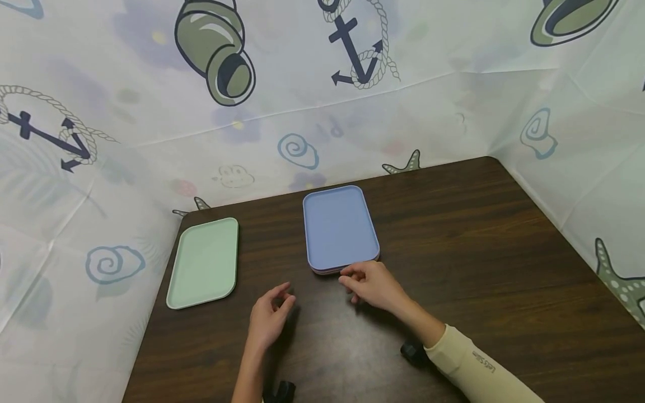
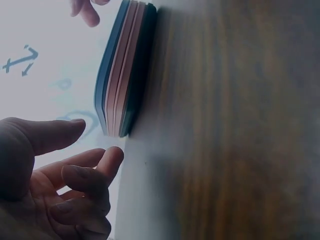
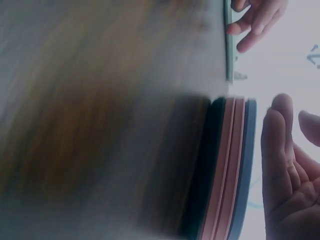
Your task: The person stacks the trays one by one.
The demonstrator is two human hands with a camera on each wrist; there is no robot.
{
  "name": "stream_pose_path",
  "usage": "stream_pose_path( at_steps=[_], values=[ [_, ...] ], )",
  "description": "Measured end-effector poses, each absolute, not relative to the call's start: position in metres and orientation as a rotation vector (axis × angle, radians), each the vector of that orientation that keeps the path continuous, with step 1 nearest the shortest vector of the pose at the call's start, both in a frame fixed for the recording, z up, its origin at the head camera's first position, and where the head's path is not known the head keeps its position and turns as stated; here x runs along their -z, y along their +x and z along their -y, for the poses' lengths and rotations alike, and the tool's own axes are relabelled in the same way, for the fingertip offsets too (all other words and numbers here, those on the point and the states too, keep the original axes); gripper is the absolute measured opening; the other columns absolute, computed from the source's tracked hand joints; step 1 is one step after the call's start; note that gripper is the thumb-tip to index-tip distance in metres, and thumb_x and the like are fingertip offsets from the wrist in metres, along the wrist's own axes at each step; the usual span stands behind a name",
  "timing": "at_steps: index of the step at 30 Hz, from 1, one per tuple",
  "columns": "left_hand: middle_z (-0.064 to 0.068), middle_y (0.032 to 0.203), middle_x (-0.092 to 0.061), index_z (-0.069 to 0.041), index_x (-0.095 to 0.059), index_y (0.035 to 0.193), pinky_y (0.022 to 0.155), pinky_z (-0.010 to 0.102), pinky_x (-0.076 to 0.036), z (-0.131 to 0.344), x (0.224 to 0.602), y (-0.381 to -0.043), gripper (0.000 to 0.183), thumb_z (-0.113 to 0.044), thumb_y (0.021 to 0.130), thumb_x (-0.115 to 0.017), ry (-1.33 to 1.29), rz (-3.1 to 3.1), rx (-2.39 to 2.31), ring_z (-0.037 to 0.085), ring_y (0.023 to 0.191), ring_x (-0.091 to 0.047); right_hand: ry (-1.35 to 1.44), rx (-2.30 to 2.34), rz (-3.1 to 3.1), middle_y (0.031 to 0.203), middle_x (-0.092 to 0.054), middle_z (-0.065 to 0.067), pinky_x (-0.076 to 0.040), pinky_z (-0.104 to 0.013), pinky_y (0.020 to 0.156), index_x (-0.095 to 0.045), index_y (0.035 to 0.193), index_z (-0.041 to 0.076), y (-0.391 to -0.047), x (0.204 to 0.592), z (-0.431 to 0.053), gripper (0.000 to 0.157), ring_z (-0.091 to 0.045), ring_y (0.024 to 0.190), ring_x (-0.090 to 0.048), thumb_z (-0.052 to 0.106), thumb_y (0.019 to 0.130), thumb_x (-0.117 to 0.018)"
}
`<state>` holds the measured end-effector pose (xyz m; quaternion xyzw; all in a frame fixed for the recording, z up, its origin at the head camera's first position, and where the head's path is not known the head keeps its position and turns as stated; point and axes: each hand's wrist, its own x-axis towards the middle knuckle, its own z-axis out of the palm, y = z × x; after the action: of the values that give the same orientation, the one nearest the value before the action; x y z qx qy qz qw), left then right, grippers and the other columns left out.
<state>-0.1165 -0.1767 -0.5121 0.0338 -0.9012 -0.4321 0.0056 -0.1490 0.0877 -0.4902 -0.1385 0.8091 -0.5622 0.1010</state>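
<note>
A blue tray (image 1: 340, 226) tops a stack near the middle of the table. Beneath it, the left wrist view shows pink trays (image 2: 118, 75) and a dark green tray (image 2: 141, 70) at the bottom. My right hand (image 1: 375, 286) hovers at the stack's front right corner, fingers loosely bent and holding nothing; the right wrist view shows a gap between it and the stack. To the front left of the stack, my left hand (image 1: 268, 318) is in the air, thumb and fingers apart, with nothing in it. A light green tray (image 1: 204, 263) lies flat at the left.
The dark wood-grain table (image 1: 453, 240) reaches back to a patterned cloth wall (image 1: 302, 67), with more cloth at the left and right. The light green tray lies close to the table's left edge. Black wrist gear (image 1: 414, 354) sits below the right wrist.
</note>
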Motion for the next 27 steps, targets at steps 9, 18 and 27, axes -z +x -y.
stream_pose_path(
  at_steps=[9, 18, 27],
  values=[
    [0.003, 0.097, -0.066, -0.010, -0.066, 0.126, 0.047, 0.027, -0.037, 0.188, 0.517, -0.108, 0.033, -0.021, 0.095, -0.066, 0.161, 2.810, 1.402, 0.012, 0.049, -0.042, -0.554, 1.547, -2.316, 0.072, -0.070, -0.007, -0.051, -0.029, 0.049, -0.067, 0.118, 0.000, -0.143, 0.499, -0.051, 0.033, -0.020, 0.056, -0.067, 0.024, 0.096, -0.064],
    [0.006, 0.103, -0.068, -0.011, -0.066, 0.127, 0.051, 0.027, -0.037, 0.209, 0.517, -0.100, 0.033, -0.023, 0.096, -0.065, 0.284, 2.818, 1.345, 0.013, 0.053, -0.044, -0.570, 1.508, -2.225, 0.072, -0.070, -0.006, -0.051, -0.028, 0.048, -0.060, 0.129, -0.003, -0.142, 0.505, -0.018, 0.043, -0.021, 0.056, -0.067, 0.024, 0.096, -0.064],
    [0.008, 0.103, -0.068, -0.010, -0.065, 0.127, 0.056, 0.028, -0.037, 0.222, 0.517, -0.094, 0.034, -0.025, 0.097, -0.064, 0.377, 2.810, 1.328, 0.014, 0.058, -0.043, -0.489, 1.610, -2.089, 0.070, -0.070, -0.009, -0.055, -0.041, 0.051, -0.053, 0.136, -0.005, -0.141, 0.511, 0.012, 0.049, -0.027, 0.057, -0.068, 0.020, 0.096, -0.065]
  ],
)
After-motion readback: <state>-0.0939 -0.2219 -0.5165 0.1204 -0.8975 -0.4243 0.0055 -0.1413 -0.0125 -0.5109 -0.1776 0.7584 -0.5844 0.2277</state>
